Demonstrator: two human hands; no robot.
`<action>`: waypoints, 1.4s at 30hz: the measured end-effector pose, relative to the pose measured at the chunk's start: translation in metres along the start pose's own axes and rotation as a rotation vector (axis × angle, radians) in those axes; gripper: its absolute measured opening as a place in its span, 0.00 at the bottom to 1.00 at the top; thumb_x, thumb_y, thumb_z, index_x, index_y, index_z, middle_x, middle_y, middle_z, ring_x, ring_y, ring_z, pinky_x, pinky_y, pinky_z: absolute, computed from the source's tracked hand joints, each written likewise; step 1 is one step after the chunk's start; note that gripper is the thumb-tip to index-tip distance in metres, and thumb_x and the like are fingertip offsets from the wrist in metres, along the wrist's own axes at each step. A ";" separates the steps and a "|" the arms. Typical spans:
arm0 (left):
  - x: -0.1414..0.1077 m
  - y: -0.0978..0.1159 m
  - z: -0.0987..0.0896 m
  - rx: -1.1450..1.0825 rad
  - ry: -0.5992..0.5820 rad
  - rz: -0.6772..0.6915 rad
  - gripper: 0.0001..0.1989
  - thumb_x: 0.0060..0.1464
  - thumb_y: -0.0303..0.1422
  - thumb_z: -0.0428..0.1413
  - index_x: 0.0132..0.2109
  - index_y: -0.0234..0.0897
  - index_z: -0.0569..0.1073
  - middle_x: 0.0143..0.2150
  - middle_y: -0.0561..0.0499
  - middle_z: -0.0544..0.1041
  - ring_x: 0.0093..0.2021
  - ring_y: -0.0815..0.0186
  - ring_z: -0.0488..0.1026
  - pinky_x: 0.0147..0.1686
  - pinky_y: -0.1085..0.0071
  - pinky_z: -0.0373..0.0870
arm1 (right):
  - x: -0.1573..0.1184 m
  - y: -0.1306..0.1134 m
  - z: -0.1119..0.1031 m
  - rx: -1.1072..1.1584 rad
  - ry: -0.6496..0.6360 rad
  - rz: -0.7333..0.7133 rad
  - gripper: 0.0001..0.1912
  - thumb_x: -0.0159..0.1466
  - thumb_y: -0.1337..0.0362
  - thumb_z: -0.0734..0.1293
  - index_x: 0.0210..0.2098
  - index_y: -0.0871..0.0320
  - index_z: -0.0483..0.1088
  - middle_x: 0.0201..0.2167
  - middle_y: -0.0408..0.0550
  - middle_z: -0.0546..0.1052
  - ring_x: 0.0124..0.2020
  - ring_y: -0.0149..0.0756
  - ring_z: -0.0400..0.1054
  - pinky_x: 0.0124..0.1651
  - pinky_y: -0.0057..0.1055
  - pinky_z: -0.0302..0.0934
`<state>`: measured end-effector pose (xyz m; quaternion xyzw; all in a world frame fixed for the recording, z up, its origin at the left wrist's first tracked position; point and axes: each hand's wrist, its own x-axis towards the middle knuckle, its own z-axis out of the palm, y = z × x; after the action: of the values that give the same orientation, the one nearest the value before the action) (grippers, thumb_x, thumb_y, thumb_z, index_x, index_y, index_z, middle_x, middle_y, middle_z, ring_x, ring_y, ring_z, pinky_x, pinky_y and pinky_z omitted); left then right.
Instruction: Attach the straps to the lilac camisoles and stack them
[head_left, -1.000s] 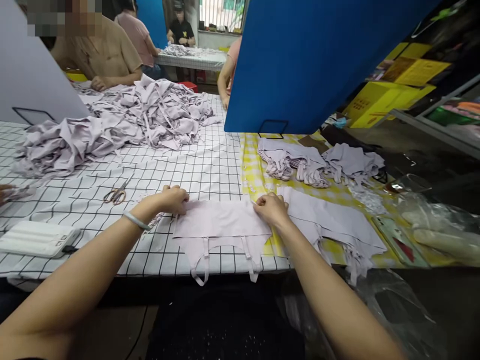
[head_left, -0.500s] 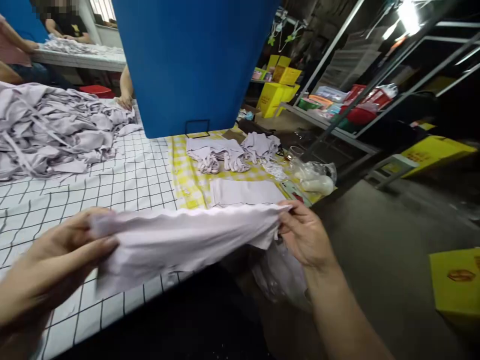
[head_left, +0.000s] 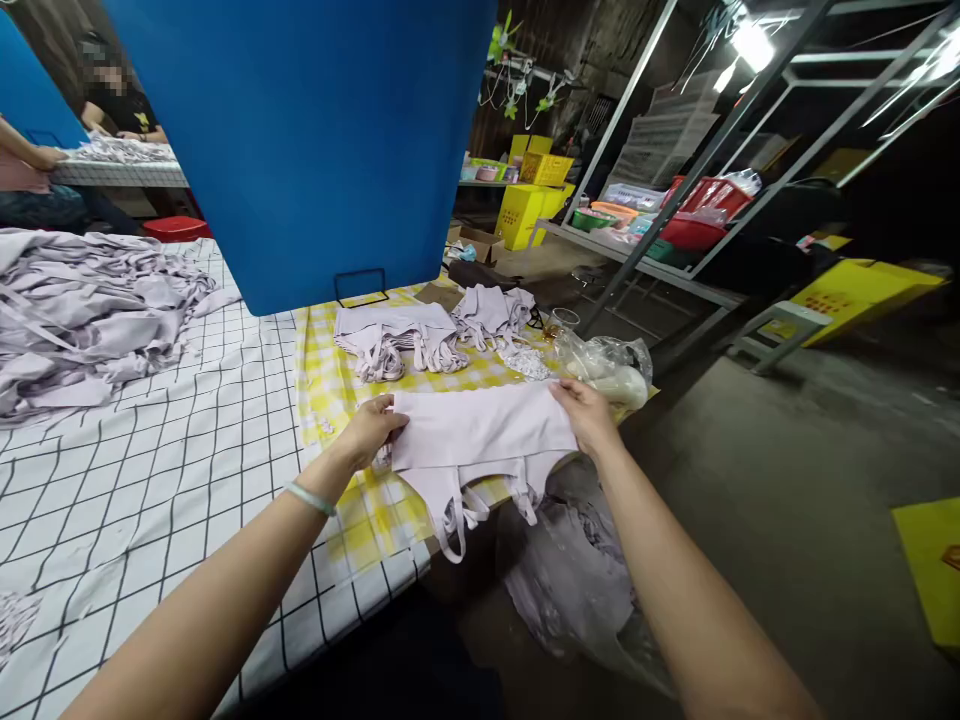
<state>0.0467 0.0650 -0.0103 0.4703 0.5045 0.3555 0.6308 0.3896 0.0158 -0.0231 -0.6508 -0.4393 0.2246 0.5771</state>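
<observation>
In the head view, a pale lilac garment (head_left: 484, 425) is lying over the yellow checked cloth (head_left: 319, 390) at the table's near right corner, its long axis running left to right across the person's front and its right end sitting slightly higher in the view. Its straight band edge is facing away from the person, while its cut-out side and straps (head_left: 456, 515) are pointing toward the body, the strap loops reaching past the table's near edge. The left hand (head_left: 375, 430) is pinching the far left corner and the right hand (head_left: 589, 415) is gripping the far right one, so the hands are staying apart by the garment's full length. The table edge is slanting away to the right under the right forearm, with a clear plastic bag (head_left: 577, 570) hanging below it. Beyond the band, a folded stack (head_left: 397, 335) and a plastic packet (head_left: 607, 370) are bounding the far side, with a blue panel (head_left: 315, 150) standing behind the stack. Leftward, white gridded cloth (head_left: 187, 460) is stretching toward a garment heap (head_left: 75, 320); rightward, floor (head_left: 787, 470) is opening out.
</observation>
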 end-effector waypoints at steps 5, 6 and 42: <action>0.034 -0.010 0.001 0.126 0.102 -0.017 0.16 0.37 0.28 0.63 0.38 0.35 0.72 0.21 0.57 0.69 0.21 0.70 0.66 0.22 0.74 0.62 | 0.026 0.034 0.032 -0.231 -0.073 -0.024 0.18 0.55 0.49 0.68 0.33 0.58 0.74 0.26 0.46 0.77 0.28 0.38 0.68 0.37 0.36 0.64; 0.036 -0.011 0.001 0.150 0.111 -0.010 0.15 0.38 0.29 0.62 0.38 0.35 0.73 0.21 0.57 0.70 0.21 0.70 0.67 0.23 0.74 0.63 | 0.026 0.038 0.033 -0.281 -0.072 -0.037 0.16 0.57 0.52 0.66 0.34 0.59 0.74 0.27 0.48 0.77 0.29 0.39 0.69 0.39 0.37 0.64; 0.024 -0.015 0.057 1.421 -0.417 0.647 0.28 0.69 0.41 0.42 0.69 0.29 0.60 0.73 0.37 0.55 0.73 0.50 0.50 0.70 0.51 0.49 | -0.160 -0.039 0.061 -0.380 -0.287 -0.062 0.15 0.66 0.50 0.64 0.30 0.53 0.71 0.30 0.48 0.75 0.32 0.40 0.68 0.40 0.38 0.64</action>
<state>0.1076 0.0687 -0.0293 0.9382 0.3208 0.0199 0.1282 0.2469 -0.0852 -0.0347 -0.6952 -0.5711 0.2103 0.3825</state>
